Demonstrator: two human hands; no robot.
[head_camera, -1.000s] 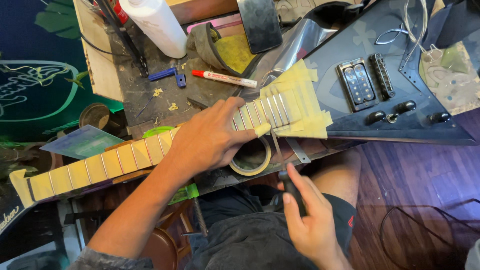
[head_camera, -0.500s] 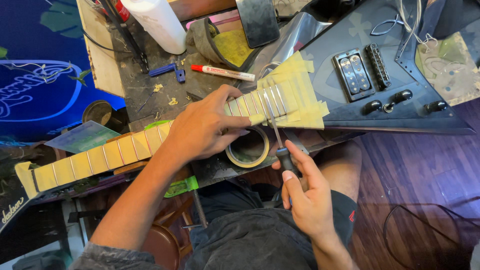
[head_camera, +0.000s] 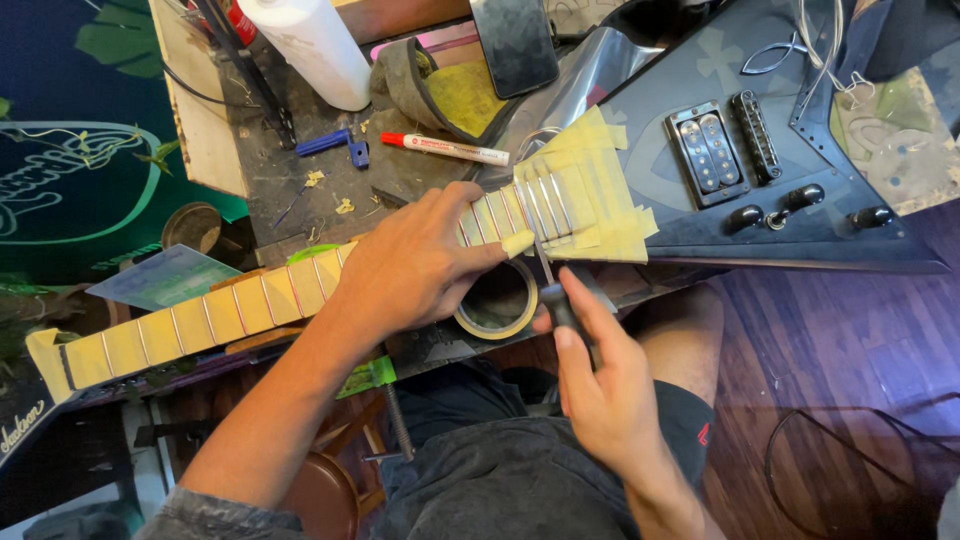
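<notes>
Workbench: left hand (head_camera: 415, 265) clamps taped neck (head_camera: 230, 315) (fingers curled); right hand (head_camera: 600, 385) grips file (head_camera: 552, 285)

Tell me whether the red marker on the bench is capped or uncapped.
Capped. The red marker lies flat on the workbench with its red cap seated on the left end; no tip shows.

Bright, even light; sharp focus, slight edge distortion

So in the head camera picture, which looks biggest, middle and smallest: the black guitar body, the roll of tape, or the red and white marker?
1. Black angular guitar body, largest by far.
2. Tan roll of masking tape and red-capped white marker: too alike to rank; the marker is longer but thin, the roll rounder and wider.
</notes>
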